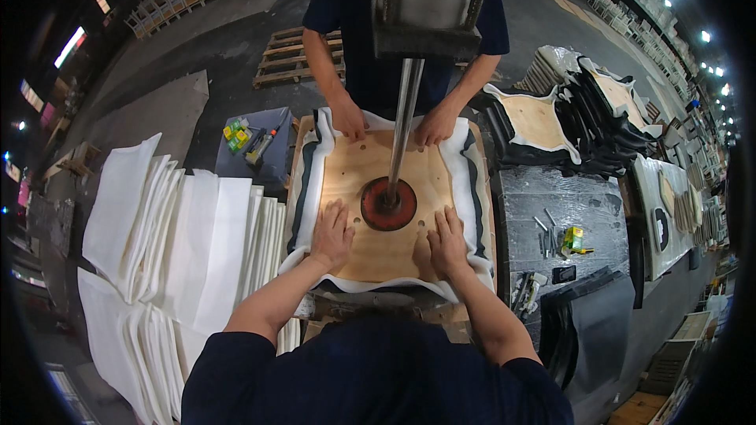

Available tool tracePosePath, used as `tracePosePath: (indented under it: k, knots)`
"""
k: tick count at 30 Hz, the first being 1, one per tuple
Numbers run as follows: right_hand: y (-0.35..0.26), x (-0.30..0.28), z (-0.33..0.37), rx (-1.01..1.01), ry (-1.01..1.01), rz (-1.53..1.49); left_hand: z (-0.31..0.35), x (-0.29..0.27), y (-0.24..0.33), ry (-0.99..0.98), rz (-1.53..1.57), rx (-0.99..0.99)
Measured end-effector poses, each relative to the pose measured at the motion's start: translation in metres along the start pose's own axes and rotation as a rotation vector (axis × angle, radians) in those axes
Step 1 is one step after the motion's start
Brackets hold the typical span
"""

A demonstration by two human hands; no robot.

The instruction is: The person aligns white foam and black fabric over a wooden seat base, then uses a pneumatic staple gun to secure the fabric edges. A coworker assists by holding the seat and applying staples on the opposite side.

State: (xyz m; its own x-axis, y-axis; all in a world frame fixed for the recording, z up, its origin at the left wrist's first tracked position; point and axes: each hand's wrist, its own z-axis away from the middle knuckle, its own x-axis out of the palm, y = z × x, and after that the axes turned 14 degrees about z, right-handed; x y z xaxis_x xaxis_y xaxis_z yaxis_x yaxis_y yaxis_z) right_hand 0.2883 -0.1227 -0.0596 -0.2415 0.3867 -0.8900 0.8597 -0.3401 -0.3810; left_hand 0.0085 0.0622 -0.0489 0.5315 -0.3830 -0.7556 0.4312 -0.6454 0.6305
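A square plywood seat board with small holes lies on white padding, whose edges stick out all round. Dark cover material shows along the padding's sides. My left hand rests flat near the board's left edge, fingers stretched forward. Near the right edge my right hand lies the same way, fingers extended. Between them, a round red-and-black press disc on a metal rod sits against the board's middle. Across from me, a co-worker's two hands touch the board's far edge.
White foam sheets are stacked at left. A grey bin holds a tool and small boxes. On the right, a wrapped table carries tools, black sheets and a pile of padded boards. A wooden pallet lies behind.
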Motion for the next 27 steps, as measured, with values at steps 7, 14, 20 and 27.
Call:
tracePosePath:
  k: [7, 14, 20, 27]
  knots:
    - [0.002, 0.002, 0.001, 0.003, 0.037, 0.041, 0.012, 0.002, -0.005, 0.073, 0.032, -0.105]
    - [-0.002, 0.006, 0.003, 0.006, 0.042, 0.04, 0.016, 0.006, -0.013, 0.105, 0.031, -0.089]
    - [0.003, 0.007, 0.002, -0.02, 0.077, 0.08, 0.012, 0.007, -0.011, 0.134, 0.043, -0.062]
    - [-0.001, 0.009, -0.001, -0.059, 0.074, 0.108, 0.014, 0.007, -0.018, 0.139, 0.061, -0.101]
